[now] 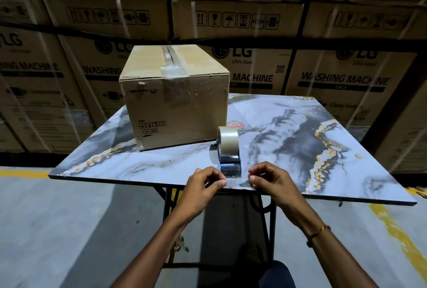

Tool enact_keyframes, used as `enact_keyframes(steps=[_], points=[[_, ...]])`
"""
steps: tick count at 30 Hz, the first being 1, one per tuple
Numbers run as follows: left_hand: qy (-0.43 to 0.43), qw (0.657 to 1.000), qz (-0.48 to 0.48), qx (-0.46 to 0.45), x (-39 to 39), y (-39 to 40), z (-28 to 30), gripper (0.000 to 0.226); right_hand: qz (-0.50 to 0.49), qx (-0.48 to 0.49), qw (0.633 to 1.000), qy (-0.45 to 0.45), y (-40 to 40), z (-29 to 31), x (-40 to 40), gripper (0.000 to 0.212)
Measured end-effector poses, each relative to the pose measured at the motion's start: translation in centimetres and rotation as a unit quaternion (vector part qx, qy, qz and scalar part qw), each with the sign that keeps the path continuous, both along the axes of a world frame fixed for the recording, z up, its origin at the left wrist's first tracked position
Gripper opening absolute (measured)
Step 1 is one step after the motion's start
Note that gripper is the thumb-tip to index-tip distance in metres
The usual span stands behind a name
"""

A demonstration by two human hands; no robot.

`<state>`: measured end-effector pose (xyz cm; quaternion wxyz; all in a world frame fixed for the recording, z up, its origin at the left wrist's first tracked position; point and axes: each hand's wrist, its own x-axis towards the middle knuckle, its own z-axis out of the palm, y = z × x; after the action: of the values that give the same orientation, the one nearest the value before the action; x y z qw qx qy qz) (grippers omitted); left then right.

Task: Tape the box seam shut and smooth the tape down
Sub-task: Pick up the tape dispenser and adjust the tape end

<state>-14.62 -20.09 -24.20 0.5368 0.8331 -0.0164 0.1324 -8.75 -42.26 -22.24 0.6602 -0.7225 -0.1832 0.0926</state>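
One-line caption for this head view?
Both hands, left and right, pinch at the tape dispenser on the marble-patterned table beside a cardboard box.

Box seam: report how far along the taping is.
Done: clear tape already runs along the box top seam and down its near face. In hand: left hand and right hand pinch at the tape dispenser mouth on the table. Left: any further strip, then smoothing.

A wall of stacked brown cardboard washing-machine cartons [342, 79] rises behind the blue-grey marbled tabletop [288, 149]; grey concrete floor [69, 230] carries yellow painted lines [397, 236].
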Motion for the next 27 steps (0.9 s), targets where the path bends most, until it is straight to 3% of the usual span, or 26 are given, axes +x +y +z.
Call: enact_keyframes(steps=[7, 17, 22, 27], points=[[0.027, 0.998, -0.005, -0.057, 0.4, -0.4, 0.9, 0.011, 0.012, -0.033, 0.998, -0.045, 1.0, 0.3, -0.8, 0.012], [0.067, 0.995, -0.013, -0.066, 0.3, -0.8, 1.5, 0.011, 0.001, -0.073, 0.995, -0.071, 1.4, -0.2, -0.3, 0.010], [0.074, 0.981, -0.007, -0.180, -0.2, -0.7, 1.7, 0.010, 0.002, -0.081, 0.995, -0.049, 1.6, -0.1, 0.0, 0.016], [0.114, 0.940, 0.025, -0.319, -1.6, -1.0, 0.8, 0.014, 0.017, -0.082, 0.996, -0.024, 1.9, -0.1, 0.1, 0.018]])
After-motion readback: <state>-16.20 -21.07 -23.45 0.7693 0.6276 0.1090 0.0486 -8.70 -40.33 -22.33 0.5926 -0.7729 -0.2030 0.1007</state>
